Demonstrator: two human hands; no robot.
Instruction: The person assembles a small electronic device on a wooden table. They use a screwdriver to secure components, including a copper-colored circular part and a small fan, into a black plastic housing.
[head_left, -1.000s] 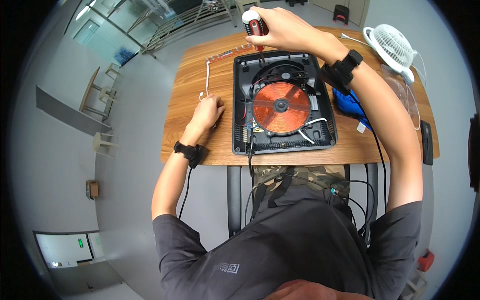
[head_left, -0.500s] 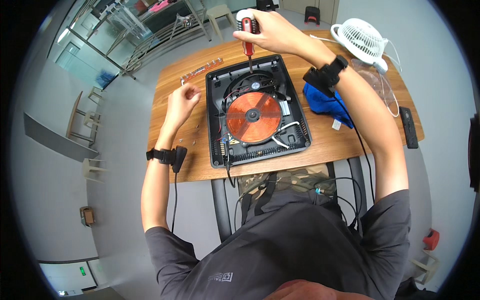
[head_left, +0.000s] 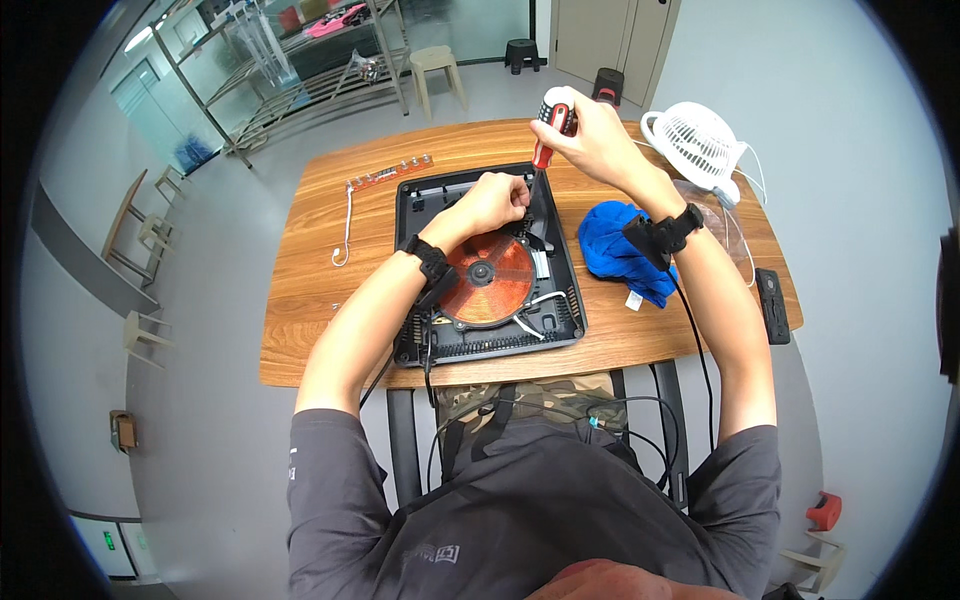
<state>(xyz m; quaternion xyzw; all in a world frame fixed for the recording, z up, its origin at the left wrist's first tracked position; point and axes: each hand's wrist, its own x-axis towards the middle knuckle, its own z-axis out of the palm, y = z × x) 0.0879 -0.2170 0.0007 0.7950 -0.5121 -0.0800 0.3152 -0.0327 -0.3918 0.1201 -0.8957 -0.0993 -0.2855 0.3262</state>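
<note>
The black housing [head_left: 570,290] lies open on the desk [head_left: 305,290], a copper coil [head_left: 505,280] inside it. The right hand [head_left: 598,147] is wrapped round a red-and-white screwdriver [head_left: 555,122], shaft slanting down into the housing's upper right. Beside the shaft, the left hand [head_left: 495,200] bends its fingers together (whether they pinch anything, I can't tell), its forearm hiding the housing's left side. A blue cloth [head_left: 615,245] sits to the right.
</note>
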